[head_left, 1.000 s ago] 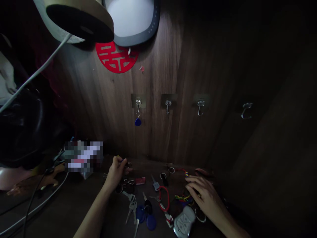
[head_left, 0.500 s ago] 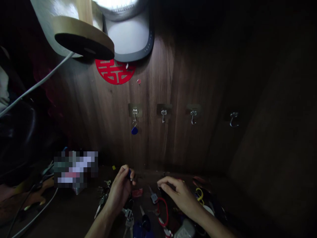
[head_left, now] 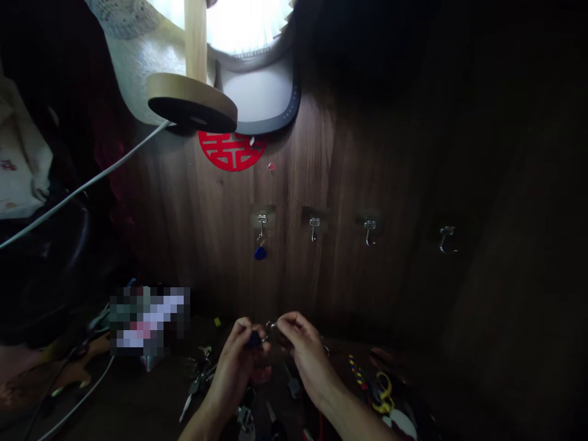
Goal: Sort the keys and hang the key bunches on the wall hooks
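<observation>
My left hand (head_left: 235,357) is closed on a blue key fob (head_left: 254,339), which shows between the thumb and fingers. Close beside it, my right hand (head_left: 304,346) pinches a small metal ring (head_left: 271,324) at its fingertips. Whether the ring is joined to the fob I cannot tell. Ahead on the wood panel, a similar blue key fob (head_left: 260,253) hangs from the leftmost metal hook (head_left: 262,224). Below my hands lie a dark-headed key (head_left: 293,384) and a bunch of silver keys (head_left: 246,419), partly hidden by dimness and my wrists.
Further hooks, including the second hook (head_left: 314,228), line the wood panel (head_left: 294,275). Left of my hands lies another key bunch (head_left: 197,380). Yellow rings (head_left: 383,392) lie at the right. A round lamp base (head_left: 193,101) with a white cable (head_left: 92,188) overhangs the upper left.
My right hand has moved left, up close to my left hand, and a ring now shows at its fingertips. The whole view has shifted slightly.
</observation>
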Motion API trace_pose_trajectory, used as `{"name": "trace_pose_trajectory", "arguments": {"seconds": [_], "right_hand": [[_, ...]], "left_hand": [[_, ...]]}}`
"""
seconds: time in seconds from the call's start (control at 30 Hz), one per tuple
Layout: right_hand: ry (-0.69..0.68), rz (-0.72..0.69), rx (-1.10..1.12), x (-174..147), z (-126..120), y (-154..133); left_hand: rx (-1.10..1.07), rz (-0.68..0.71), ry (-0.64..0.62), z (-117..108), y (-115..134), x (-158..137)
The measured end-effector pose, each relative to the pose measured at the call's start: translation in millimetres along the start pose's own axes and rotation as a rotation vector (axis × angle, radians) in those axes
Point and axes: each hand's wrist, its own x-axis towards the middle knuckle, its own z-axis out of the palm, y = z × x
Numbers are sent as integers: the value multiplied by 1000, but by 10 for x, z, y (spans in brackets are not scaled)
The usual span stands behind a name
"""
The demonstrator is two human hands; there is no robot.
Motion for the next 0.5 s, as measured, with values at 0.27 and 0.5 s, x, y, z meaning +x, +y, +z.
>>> {"name": "trace_pose_trajectory", "arguments": {"seconds": [0.27, 0.5], "right_hand": [[-33, -209, -191, 288, 101, -377], [-40, -273, -216, 571, 310, -736]], "left_hand": [[242, 97, 197, -67, -11, 65], [435, 232, 247, -178, -38, 143]]}}
